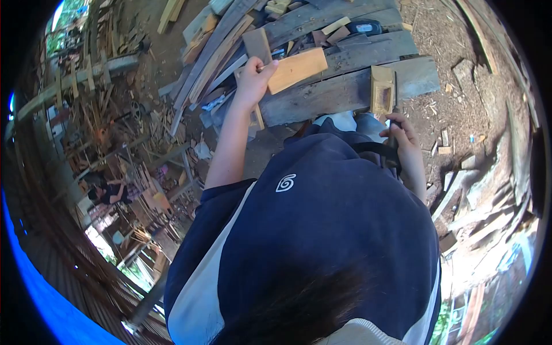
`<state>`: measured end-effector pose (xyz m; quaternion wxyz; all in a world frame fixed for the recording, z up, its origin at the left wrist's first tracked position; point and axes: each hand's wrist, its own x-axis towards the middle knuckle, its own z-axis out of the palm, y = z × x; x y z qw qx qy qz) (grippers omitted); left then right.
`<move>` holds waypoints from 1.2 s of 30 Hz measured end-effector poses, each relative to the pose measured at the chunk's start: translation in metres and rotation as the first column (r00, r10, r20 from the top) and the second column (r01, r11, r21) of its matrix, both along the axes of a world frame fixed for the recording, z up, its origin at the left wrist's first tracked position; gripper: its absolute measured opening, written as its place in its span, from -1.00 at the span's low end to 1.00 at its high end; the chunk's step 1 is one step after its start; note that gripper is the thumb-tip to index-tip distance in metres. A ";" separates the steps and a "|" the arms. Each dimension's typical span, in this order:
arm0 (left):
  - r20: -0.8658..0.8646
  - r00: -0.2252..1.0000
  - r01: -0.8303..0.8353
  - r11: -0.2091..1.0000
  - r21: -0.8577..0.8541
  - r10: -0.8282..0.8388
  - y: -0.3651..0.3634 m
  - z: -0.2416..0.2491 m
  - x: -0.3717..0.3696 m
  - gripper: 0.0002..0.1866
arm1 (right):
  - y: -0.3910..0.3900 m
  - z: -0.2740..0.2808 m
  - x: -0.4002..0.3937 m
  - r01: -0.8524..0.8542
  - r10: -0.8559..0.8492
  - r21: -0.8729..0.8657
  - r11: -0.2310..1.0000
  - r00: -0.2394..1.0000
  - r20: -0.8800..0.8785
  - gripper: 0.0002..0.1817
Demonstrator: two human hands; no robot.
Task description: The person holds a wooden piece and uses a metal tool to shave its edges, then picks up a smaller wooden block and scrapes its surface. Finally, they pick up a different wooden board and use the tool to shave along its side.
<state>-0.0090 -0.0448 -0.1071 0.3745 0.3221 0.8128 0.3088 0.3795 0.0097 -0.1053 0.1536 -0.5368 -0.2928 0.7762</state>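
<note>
My left hand (253, 83) is closed on one end of a flat, light-brown wooden board (298, 70). The board is raised a little above a bench of weathered grey planks (328, 106). Close behind that hand lies a darker wood piece (257, 45). My right hand (404, 138), low beside my body, has its fingers wrapped round a dark, handle-like tool (393, 129); its far end is hard to make out. Just beyond this hand, a yellowish wooden block (382, 90) with a recessed face rests at the near edge of the planks.
Long boards (221, 49) are piled along the bench's left side. Offcuts (336, 30) and a dark object with a label (365, 27) lie at the back. Wood scraps (460, 178) litter the ground at right. Another person (112, 191) is far off at left.
</note>
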 end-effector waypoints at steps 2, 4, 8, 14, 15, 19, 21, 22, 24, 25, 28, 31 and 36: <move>0.026 0.996 -0.083 0.996 0.026 0.083 -0.011 -0.001 0.012 -0.57 | 0.007 0.002 0.006 0.030 -0.030 -0.017 0.999 0.999 -0.018 -0.66; 0.027 0.982 -0.187 0.981 0.045 0.186 -0.015 0.000 0.025 -0.58 | 0.020 0.011 0.015 0.083 -0.079 0.016 0.996 0.986 -0.147 -0.61; -0.011 0.965 -0.260 0.964 0.049 0.261 -0.021 -0.003 0.044 -0.58 | 0.041 0.005 0.046 0.056 -0.024 0.103 0.993 0.958 -0.284 -0.52; -0.016 0.946 -0.323 0.946 -0.035 0.322 -0.025 -0.016 0.067 -0.64 | 0.064 -0.002 0.072 -0.204 0.152 0.232 0.951 0.962 0.225 -0.45; -0.008 0.946 -0.325 0.945 -0.017 0.325 -0.026 -0.015 0.072 -0.65 | 0.064 -0.010 0.076 -0.210 0.156 0.233 0.950 0.960 0.231 -0.45; 0.116 0.915 -0.390 0.921 0.005 0.387 -0.024 -0.030 0.093 -0.67 | 0.059 -0.010 0.069 -0.737 -0.060 0.569 0.366 0.591 0.804 -0.57; 0.011 0.928 -0.373 0.928 -0.011 0.373 -0.021 -0.031 0.110 -0.66 | 0.061 -0.016 0.066 -0.675 -0.045 0.673 0.302 0.695 0.718 -0.60; -0.100 0.931 -0.355 0.934 -0.029 0.351 -0.020 -0.030 0.118 -0.63 | 0.062 -0.015 0.058 -0.684 -0.043 0.665 0.300 0.687 0.725 -0.60; -0.064 0.945 -0.323 0.946 -0.032 0.320 -0.028 -0.050 0.125 -0.51 | 0.064 -0.014 0.035 -0.435 0.068 0.867 0.244 0.899 0.432 -0.67; -0.037 0.958 -0.285 0.958 -0.032 0.284 -0.032 -0.058 0.126 -0.39 | 0.063 -0.012 0.021 -0.447 0.072 0.861 0.243 0.893 0.443 -0.67; 0.081 0.959 -0.256 0.952 -0.168 0.273 -0.032 -0.062 0.125 -0.29 | 0.057 -0.008 -0.030 -0.022 0.204 0.870 0.493 0.975 -0.091 -0.71; 0.140 0.953 -0.246 0.954 -0.171 0.270 -0.032 -0.069 0.123 -0.27 | 0.049 0.006 -0.088 0.075 0.288 0.835 0.546 0.918 -0.271 -0.83; 0.247 0.926 -0.246 0.953 -0.176 0.285 -0.007 -0.035 0.121 -0.22 | 0.047 0.020 -0.159 0.123 0.536 0.979 0.160 0.822 -0.191 -0.86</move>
